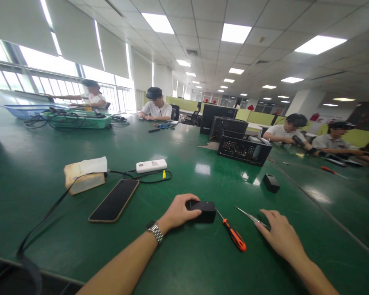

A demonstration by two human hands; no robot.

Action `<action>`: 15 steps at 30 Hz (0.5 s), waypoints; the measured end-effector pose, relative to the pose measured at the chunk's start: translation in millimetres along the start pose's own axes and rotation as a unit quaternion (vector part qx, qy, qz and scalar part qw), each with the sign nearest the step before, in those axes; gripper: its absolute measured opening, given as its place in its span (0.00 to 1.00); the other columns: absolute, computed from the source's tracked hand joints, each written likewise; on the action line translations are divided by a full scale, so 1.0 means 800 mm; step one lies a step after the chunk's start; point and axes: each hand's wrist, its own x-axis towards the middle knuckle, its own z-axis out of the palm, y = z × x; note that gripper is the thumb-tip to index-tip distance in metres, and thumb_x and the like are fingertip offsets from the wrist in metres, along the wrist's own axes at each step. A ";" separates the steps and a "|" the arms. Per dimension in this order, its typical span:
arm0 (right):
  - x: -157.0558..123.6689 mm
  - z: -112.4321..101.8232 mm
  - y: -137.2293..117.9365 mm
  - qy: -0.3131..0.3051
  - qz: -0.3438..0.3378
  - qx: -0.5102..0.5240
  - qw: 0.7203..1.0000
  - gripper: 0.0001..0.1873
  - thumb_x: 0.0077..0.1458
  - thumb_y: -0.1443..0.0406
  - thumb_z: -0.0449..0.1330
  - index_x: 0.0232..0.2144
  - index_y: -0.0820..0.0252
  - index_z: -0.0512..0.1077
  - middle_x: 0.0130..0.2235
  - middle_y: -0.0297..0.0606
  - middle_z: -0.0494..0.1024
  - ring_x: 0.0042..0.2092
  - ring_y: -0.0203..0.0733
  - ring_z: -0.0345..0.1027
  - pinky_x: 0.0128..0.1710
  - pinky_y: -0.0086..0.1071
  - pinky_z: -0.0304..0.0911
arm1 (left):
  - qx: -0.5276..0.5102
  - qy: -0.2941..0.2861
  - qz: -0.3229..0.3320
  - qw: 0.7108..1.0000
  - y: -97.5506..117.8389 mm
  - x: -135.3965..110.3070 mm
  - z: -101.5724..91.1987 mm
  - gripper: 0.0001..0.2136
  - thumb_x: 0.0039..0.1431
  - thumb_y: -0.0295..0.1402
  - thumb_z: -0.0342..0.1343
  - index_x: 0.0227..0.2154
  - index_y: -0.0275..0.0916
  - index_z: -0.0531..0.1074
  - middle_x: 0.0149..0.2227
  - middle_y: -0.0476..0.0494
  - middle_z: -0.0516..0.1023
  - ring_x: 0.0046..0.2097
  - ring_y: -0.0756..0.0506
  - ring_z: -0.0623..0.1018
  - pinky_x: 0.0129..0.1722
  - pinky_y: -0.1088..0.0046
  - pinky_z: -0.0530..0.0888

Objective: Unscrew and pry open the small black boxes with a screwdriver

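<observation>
My left hand [183,213], with a metal-banded watch on the wrist, is closed around one end of a small black box [205,211] on the green table. An orange and black screwdriver [234,235] lies just right of the box, its shaft tip close to the box's side. Silver tweezers [247,214] lie further right, pointing away to the left. Over their rear end is my right hand [281,233], its thumb and index finger apart on either side of them. Whether the thumb touches the tweezers, I cannot tell.
A phone [114,201], a white power bank [151,165] with a cable and a paper packet [86,174] lie left. Ahead stand black computer cases [244,149]; a second black box [271,183] sits right. A green basket [80,121] holds cables. Several people sit around.
</observation>
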 end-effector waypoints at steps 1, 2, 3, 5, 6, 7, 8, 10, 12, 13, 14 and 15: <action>0.004 0.000 0.011 -0.007 0.009 0.014 1.000 0.22 0.50 0.47 0.57 0.36 0.57 0.75 0.41 0.46 0.76 0.43 0.54 0.69 0.42 0.44 0.64 | -0.007 -0.004 -0.003 1.000 0.001 0.000 -0.001 0.14 0.48 0.34 0.62 0.39 0.35 0.77 0.39 0.44 0.79 0.39 0.44 0.76 0.42 0.71 0.69; 0.005 0.000 0.019 -0.013 0.016 0.037 0.999 0.21 0.51 0.47 0.56 0.34 0.57 0.75 0.38 0.44 0.76 0.40 0.52 0.70 0.40 0.42 0.65 | -0.015 -0.007 -0.005 1.000 0.001 0.000 -0.001 0.15 0.48 0.34 0.62 0.39 0.35 0.76 0.39 0.44 0.79 0.40 0.43 0.76 0.42 0.72 0.69; 0.005 0.000 0.023 -0.017 0.023 0.073 0.997 0.21 0.53 0.47 0.54 0.34 0.57 0.74 0.36 0.42 0.77 0.36 0.48 0.70 0.37 0.38 0.65 | -0.023 -0.012 -0.004 1.000 0.001 0.000 -0.002 0.15 0.48 0.34 0.62 0.40 0.35 0.76 0.40 0.44 0.79 0.40 0.43 0.76 0.42 0.72 0.69; -0.001 -0.001 0.017 -0.023 0.040 0.168 0.985 0.21 0.56 0.48 0.52 0.38 0.57 0.72 0.33 0.39 0.76 0.29 0.41 0.68 0.29 0.33 0.64 | -0.041 -0.025 0.003 0.999 0.000 -0.001 -0.002 0.16 0.48 0.34 0.63 0.41 0.35 0.76 0.41 0.44 0.79 0.41 0.43 0.75 0.42 0.72 0.69; -0.005 -0.002 0.009 -0.032 0.046 0.223 0.973 0.22 0.56 0.48 0.53 0.40 0.58 0.71 0.31 0.37 0.75 0.27 0.39 0.66 0.26 0.31 0.63 | -0.049 -0.034 0.006 0.998 -0.001 -0.001 -0.002 0.16 0.49 0.35 0.63 0.42 0.35 0.76 0.41 0.44 0.78 0.41 0.43 0.75 0.42 0.72 0.68; -0.010 -0.003 0.000 -0.047 0.049 0.271 0.960 0.22 0.56 0.49 0.55 0.42 0.59 0.71 0.28 0.35 0.73 0.25 0.37 0.64 0.24 0.30 0.61 | -0.056 -0.043 0.009 0.997 -0.001 -0.001 -0.001 0.17 0.49 0.35 0.63 0.42 0.35 0.75 0.41 0.44 0.78 0.41 0.43 0.75 0.41 0.72 0.68; -0.014 -0.004 -0.010 -0.064 0.046 0.303 0.950 0.22 0.55 0.50 0.56 0.43 0.59 0.71 0.25 0.33 0.71 0.24 0.36 0.62 0.23 0.30 0.60 | -0.062 -0.051 0.010 0.997 -0.001 -0.001 -0.001 0.17 0.49 0.35 0.63 0.42 0.34 0.75 0.40 0.44 0.78 0.41 0.43 0.75 0.41 0.72 0.68; -0.020 -0.006 -0.028 -0.093 0.029 0.309 0.946 0.21 0.54 0.52 0.58 0.44 0.59 0.74 0.23 0.31 0.69 0.23 0.35 0.60 0.23 0.29 0.59 | -0.070 -0.067 0.011 0.995 0.000 -0.002 -0.002 0.17 0.49 0.35 0.63 0.43 0.34 0.75 0.40 0.44 0.77 0.40 0.43 0.74 0.40 0.73 0.68; -0.023 -0.007 -0.037 -0.110 0.010 0.283 0.953 0.19 0.54 0.53 0.59 0.42 0.58 0.76 0.27 0.33 0.72 0.24 0.35 0.60 0.23 0.29 0.59 | -0.075 -0.082 0.011 0.994 0.001 -0.002 -0.004 0.18 0.49 0.35 0.63 0.43 0.34 0.75 0.40 0.44 0.77 0.40 0.44 0.74 0.39 0.73 0.68; -0.023 -0.007 -0.038 -0.114 0.001 0.271 0.956 0.19 0.54 0.53 0.59 0.42 0.57 0.76 0.30 0.35 0.74 0.25 0.34 0.61 0.24 0.28 0.59 | -0.077 -0.090 0.012 0.993 0.002 -0.003 -0.005 0.17 0.49 0.35 0.63 0.43 0.34 0.75 0.40 0.45 0.77 0.40 0.44 0.74 0.39 0.73 0.68; -0.024 -0.007 -0.038 -0.117 -0.007 0.262 0.958 0.19 0.54 0.53 0.59 0.42 0.57 0.77 0.34 0.36 0.75 0.26 0.34 0.62 0.24 0.28 0.59 | -0.078 -0.098 0.011 0.992 0.003 -0.003 -0.006 0.17 0.49 0.34 0.63 0.43 0.34 0.75 0.40 0.45 0.77 0.40 0.44 0.74 0.39 0.73 0.67; -0.024 -0.007 -0.036 -0.118 -0.014 0.256 0.959 0.19 0.55 0.53 0.59 0.42 0.56 0.77 0.36 0.37 0.75 0.27 0.35 0.62 0.25 0.28 0.60 | -0.078 -0.106 0.011 0.991 0.004 -0.003 -0.007 0.17 0.49 0.34 0.63 0.43 0.34 0.75 0.40 0.45 0.77 0.40 0.44 0.74 0.39 0.73 0.67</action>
